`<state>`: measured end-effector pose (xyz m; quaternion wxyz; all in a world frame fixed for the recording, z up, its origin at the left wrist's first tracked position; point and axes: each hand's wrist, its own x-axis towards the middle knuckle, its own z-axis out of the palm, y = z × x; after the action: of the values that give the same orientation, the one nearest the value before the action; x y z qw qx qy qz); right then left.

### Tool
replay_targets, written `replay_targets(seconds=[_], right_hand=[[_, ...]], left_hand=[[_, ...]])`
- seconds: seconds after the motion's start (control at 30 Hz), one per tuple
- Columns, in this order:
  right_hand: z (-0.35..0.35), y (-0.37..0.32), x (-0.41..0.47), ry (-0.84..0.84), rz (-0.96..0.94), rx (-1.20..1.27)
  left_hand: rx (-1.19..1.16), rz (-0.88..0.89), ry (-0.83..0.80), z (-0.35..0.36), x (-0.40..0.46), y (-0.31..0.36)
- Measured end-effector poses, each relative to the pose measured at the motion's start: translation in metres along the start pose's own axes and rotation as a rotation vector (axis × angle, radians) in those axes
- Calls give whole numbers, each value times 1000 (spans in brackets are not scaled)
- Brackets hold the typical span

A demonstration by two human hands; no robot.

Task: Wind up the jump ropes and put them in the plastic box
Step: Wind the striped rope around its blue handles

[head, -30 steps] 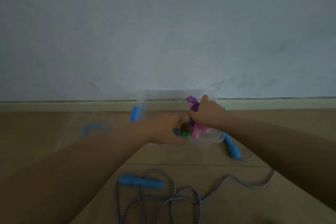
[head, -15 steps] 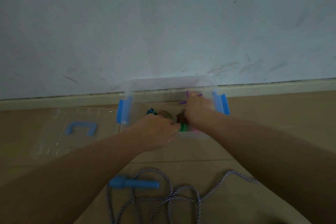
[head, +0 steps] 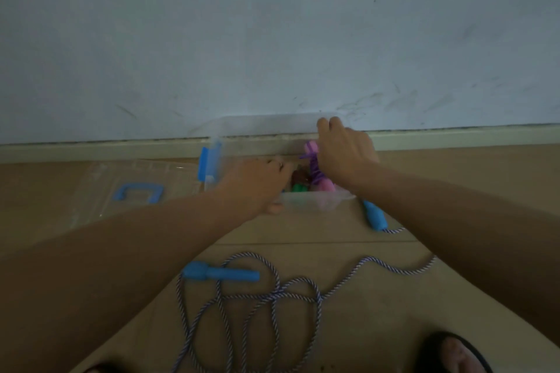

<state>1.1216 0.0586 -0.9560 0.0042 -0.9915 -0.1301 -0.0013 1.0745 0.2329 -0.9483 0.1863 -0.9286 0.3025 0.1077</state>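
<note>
A clear plastic box [head: 315,202] with a blue latch [head: 207,162] stands on the floor against the wall. Inside it a wound pink-handled jump rope [head: 313,165] with purple cord leans upright, beside green [head: 300,188] and brown pieces. My left hand [head: 257,183] straddles the box's front wall, fingers inside and thumb outside. My right hand [head: 344,154] lies against the pink rope's right side, its knuckles bent at the far rim; its fingertips are hidden. A loose rope [head: 272,297] with blue handles [head: 221,274] [head: 374,216] sprawls on the floor nearer to me.
The box's clear lid [head: 100,188] with a blue handle [head: 138,191] lies flat to the left. A grey wall and baseboard [head: 454,138] close off the far side. A foot in a dark sandal [head: 451,354] shows at the bottom right.
My right hand brought the pink rope down into the box, then shifted right and back to the far rim. My left hand stayed at the box's front wall.
</note>
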Motion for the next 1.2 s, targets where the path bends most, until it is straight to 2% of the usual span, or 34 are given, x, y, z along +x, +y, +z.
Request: replay_targets(seconds=[0.07,0.13,0.2,0.23,0.3,0.4,0.47,0.53,0.63,0.8,0.9,0.97,1.07,1.2], right_hand=[[-4,13,-11,54,136,88],[-1,30,-26,55,354,198],[9,49,-43,-32,523,263],[17,57,-52,-120,552,259],[34,70,-72,-361,477,203],[56,73,-98,-643,279,166],[70,67,-111,-748,211,154],[81,59,-119,-771,143,85],[86,43,-119,-711,85,29],[74,7,-115,-793,-55,43],[62,-23,-123,-882,-209,40],[53,-44,-131,-870,-307,55],[40,-68,-140,-813,-393,110],[11,-81,-135,-736,-370,379]], left_hand=[[52,73,101,-9,-11,1],[44,238,197,-9,-28,5],[54,437,228,0,-47,11],[74,486,179,7,-57,15],[27,431,-32,24,-75,26],[-82,161,-451,58,-92,36],[-119,47,-541,76,-101,36],[-161,-31,-570,88,-106,33],[-192,-68,-624,101,-108,28],[-133,-46,-535,109,-101,32],[-98,-21,-517,116,-108,40],[-91,-7,-481,119,-115,44],[-138,43,-526,116,-123,54],[-181,99,-448,94,-124,51]])
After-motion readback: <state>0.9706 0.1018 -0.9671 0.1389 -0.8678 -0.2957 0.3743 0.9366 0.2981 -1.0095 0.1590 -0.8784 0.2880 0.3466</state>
